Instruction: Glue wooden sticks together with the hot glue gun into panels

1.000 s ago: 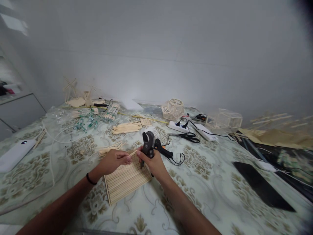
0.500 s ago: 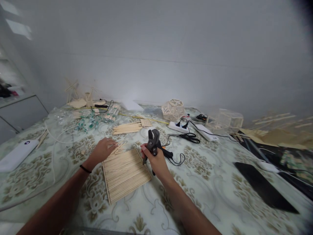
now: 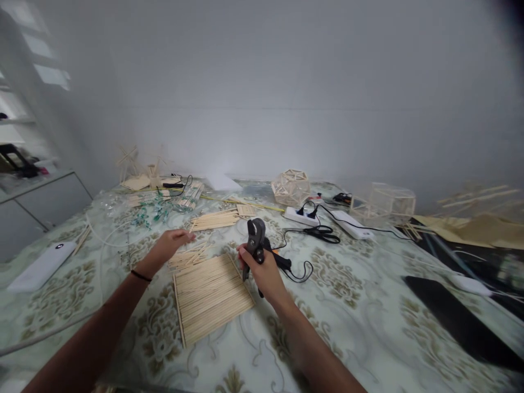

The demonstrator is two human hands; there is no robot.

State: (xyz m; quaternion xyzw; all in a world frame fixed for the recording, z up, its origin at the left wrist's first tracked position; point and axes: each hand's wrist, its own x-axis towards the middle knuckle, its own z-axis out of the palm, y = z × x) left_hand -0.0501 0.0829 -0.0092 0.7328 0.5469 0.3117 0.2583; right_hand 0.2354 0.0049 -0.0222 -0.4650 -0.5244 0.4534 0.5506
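Note:
My right hand [image 3: 262, 268] is wrapped around dark grey cutters [image 3: 256, 234], their jaws pointing up and away from me. Below and left of them lies a square panel of thin wooden sticks [image 3: 215, 300], laid side by side between edge strips. My left hand [image 3: 172, 244], with a black band at its wrist, hovers above the table with fingers stretched forward. Its fingertips are close to the left end of a bundle of long wooden sticks [image 3: 215, 219]; I see nothing held in them. Loose short stick pieces [image 3: 190, 256] lie between that hand and the panel.
A white power strip [image 3: 302, 216] with black plugs and a coiled cord stands beyond my right hand. A black hot glue gun [image 3: 282, 261] lies beside it. Stick-built frames [image 3: 291, 186] stand near the wall. A white power bank [image 3: 43, 267] sits left; a black slab [image 3: 458, 322] right.
My left hand has moved off the short pieces, up and left toward the long stick bundle. My right hand keeps the cutters nearly in place. The view has shifted slightly.

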